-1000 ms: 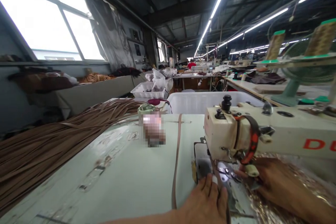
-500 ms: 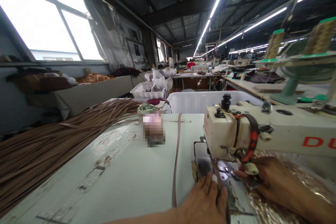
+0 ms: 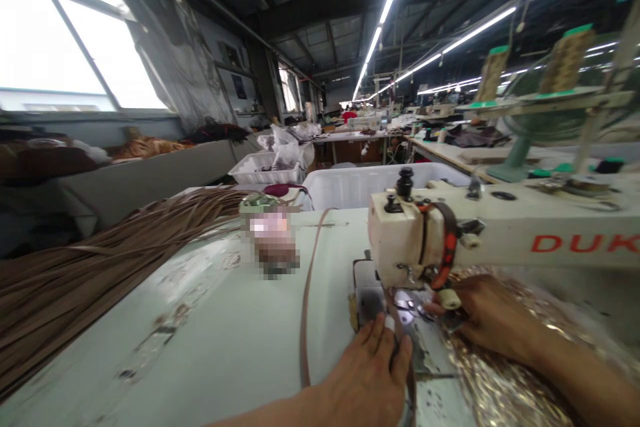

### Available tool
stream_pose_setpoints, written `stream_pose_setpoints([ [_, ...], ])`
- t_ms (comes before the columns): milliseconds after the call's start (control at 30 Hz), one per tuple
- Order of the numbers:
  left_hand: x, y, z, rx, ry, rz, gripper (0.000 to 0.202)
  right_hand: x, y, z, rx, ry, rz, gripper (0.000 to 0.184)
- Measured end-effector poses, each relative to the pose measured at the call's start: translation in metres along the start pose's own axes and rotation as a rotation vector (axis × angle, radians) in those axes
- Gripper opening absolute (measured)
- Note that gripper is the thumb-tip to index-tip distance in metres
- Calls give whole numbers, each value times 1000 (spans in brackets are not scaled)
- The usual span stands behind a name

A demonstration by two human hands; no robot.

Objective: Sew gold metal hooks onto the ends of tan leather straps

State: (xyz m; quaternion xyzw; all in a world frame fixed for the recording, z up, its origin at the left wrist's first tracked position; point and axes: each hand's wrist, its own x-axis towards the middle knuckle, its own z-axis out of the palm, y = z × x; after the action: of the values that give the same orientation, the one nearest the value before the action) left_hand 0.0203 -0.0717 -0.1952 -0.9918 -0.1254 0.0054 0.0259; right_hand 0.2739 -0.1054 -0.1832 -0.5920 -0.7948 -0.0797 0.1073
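Observation:
Beside the presser foot, my left hand [image 3: 370,367] lies low on the machine bed, fingers close together and forward. Its thumb and index finger are against a narrow brown strap [image 3: 412,392] that runs up to the needle area. My right hand [image 3: 483,313] reaches under the arm of the white sewing machine [image 3: 410,233], fingers curled near the needle plate [image 3: 407,303]. Its fingertips are partly hidden by a machine part, and what they pinch does not show. Under my right wrist is a heap of shiny gold metal pieces [image 3: 505,380].
A long bundle of brown straps [image 3: 115,263] covers the table's left side. One loose strap [image 3: 306,320] curves over the pale green tabletop [image 3: 225,347]. A blurred-out object [image 3: 273,240] lies farther back. White bins [image 3: 340,187] stand behind; thread cones [image 3: 565,60] rise at right.
The whole view has shifted, so everything appears farther left and slightly higher. Both hands keep nearly the same places at the machine.

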Motion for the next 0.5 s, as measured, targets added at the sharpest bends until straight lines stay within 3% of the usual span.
stream_pose_setpoints([
  [100,1,-3,1,-54,-54,-15,53,2,-5,-8,-14,-62,1,10],
  [233,5,-4,-2,-64,-127,-17,61,3,-6,-12,-15,-46,24,25],
  [500,5,-2,-4,-63,-116,-27,62,2,-5,-11,-2,-19,2,33],
])
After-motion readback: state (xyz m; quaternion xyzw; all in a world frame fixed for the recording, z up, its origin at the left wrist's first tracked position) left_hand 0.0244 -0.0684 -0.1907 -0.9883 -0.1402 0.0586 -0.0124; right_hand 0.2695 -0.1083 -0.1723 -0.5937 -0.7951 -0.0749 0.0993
